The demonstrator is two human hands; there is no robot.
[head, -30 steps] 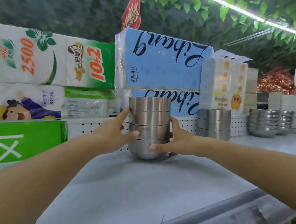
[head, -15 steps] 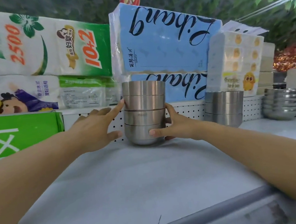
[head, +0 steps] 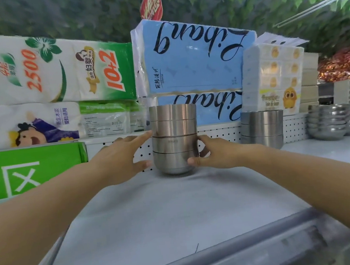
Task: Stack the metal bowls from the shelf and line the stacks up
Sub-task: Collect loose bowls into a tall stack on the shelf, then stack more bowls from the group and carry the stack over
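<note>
We're at the shelf (head: 178, 214) now, and the stack of metal bowls (head: 175, 141) stands on it near the back, dead centre. The left grip (head: 118, 159) is spread flat, forefinger straight and touching the stack's left side, holding nothing. The right grip (head: 215, 152) is curled round the stack's right side, thumb pressed on the lowest bowl.

It's crowded around here. Right behind the stack run the perforated back panel (head: 217, 132) and the lower blue tissue pack (head: 210, 107), with the upper blue tissue pack (head: 194, 54) lying on top. To the left a green box (head: 31, 169) sits on the shelf, apart from the left grip. To the right, well apart, a second stack (head: 262, 127) stands below a white pack with yellow chicks (head: 272, 79). Further right are shinier bowl piles (head: 326, 125).

Counting up: four bowls in the held stack, three seams' worth in the second, we think. We see two blue packs, two white-and-green packs (head: 55, 67) on the left and two shiny piles, their bowls too blurred to count.
</note>
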